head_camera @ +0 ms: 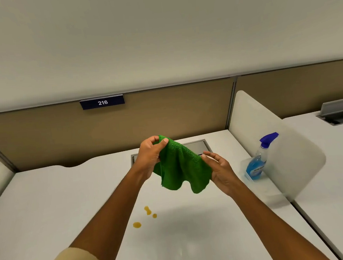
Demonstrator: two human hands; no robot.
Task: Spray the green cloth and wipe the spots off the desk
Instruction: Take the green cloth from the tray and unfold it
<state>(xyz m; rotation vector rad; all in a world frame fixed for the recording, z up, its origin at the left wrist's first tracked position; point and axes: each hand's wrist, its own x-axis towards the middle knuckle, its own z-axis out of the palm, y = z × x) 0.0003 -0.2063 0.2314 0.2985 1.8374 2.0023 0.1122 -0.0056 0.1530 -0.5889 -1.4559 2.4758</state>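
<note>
A green cloth [180, 166] hangs in the air above the white desk [48, 204]. My left hand [151, 156] pinches its top corner between thumb and fingers. My right hand [220, 170] touches the cloth's right edge with fingers spread; whether it grips is unclear. Three yellow-orange spots [147, 210] lie on the desk below the cloth, toward me. A spray bottle [258, 160] with blue liquid and a blue trigger head stands at the desk's right side, against the divider.
A white rounded divider panel [276, 140] separates this desk from the neighbouring one on the right. A grey cable hatch [197, 145] sits at the desk's back behind the cloth. A tan partition with a sign reading 216 [102, 102] runs along the back.
</note>
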